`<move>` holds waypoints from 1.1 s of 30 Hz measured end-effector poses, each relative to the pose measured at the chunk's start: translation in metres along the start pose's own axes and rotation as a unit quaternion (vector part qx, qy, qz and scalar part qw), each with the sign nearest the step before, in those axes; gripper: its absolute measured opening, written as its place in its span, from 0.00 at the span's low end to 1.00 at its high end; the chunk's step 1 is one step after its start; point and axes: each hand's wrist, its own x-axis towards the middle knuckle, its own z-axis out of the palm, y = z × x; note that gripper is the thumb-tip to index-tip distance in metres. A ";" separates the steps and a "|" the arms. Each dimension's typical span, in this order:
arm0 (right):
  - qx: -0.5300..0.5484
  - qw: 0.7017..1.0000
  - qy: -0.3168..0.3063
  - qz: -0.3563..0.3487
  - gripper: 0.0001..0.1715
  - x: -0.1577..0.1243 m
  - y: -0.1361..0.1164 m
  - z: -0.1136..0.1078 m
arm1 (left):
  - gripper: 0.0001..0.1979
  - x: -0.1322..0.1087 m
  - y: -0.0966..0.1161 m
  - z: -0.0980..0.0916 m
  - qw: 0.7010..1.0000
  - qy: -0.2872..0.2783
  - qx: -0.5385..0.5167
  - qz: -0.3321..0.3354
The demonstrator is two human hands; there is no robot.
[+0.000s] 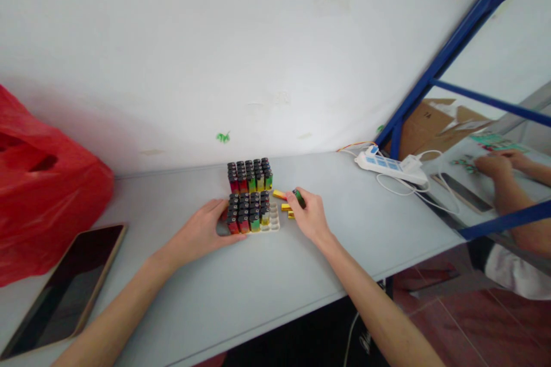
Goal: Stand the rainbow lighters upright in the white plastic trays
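Observation:
Two trays packed with upright black-topped lighters stand one behind the other on the grey table. The back lighters [250, 175] fill their rows. In the front tray [274, 223], red, green and yellow lighters [243, 215] stand in rows, with bare round slots along the right side. My left hand [206, 229] is curled round the left end of the front tray. My right hand [309, 212], just right of that tray, pinches a green lighter [298, 198]. Several yellow lighters [286, 207] lie between the tray and my right fingers.
A red plastic bag [47, 183] and a phone [64, 292] are at the left. A white power strip [390, 166] with cables sits at the right, by a blue metal frame [447, 63]. Beyond the frame, another person's hands [495, 165] work at a table near cardboard boxes [426, 126].

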 end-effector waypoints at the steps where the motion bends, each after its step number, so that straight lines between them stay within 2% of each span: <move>1: 0.001 1.000 0.000 -0.001 0.31 0.000 0.000 0.000 | 0.27 0.000 0.000 0.000 1.000 -0.001 0.000 0.000; 12: -0.020 1.000 -0.010 -0.012 0.27 0.000 0.002 -0.001 | 0.25 0.000 0.001 -0.001 1.000 0.000 -0.008 -0.001; 15: -0.005 0.999 -0.032 -0.017 0.22 -0.002 0.000 -0.006 | 0.25 0.000 0.001 -0.001 1.000 -0.003 -0.002 0.000; 18: -0.004 0.995 -0.074 -0.062 0.19 -0.002 -0.003 -0.012 | 0.26 0.000 0.001 0.000 1.000 -0.007 0.002 -0.003; 23: -0.023 0.980 -0.105 -0.167 0.22 -0.004 0.000 -0.017 | 0.27 -0.001 -0.001 0.001 1.000 -0.012 0.000 -0.002; 29: -0.011 0.975 -0.163 -0.154 0.18 -0.007 0.007 -0.011 | 0.25 -0.001 -0.001 0.002 1.000 -0.008 -0.014 0.005; 33: -0.016 0.962 -0.193 -0.195 0.16 -0.006 0.009 -0.011 | 0.25 -0.002 0.000 0.001 1.000 -0.008 -0.012 0.003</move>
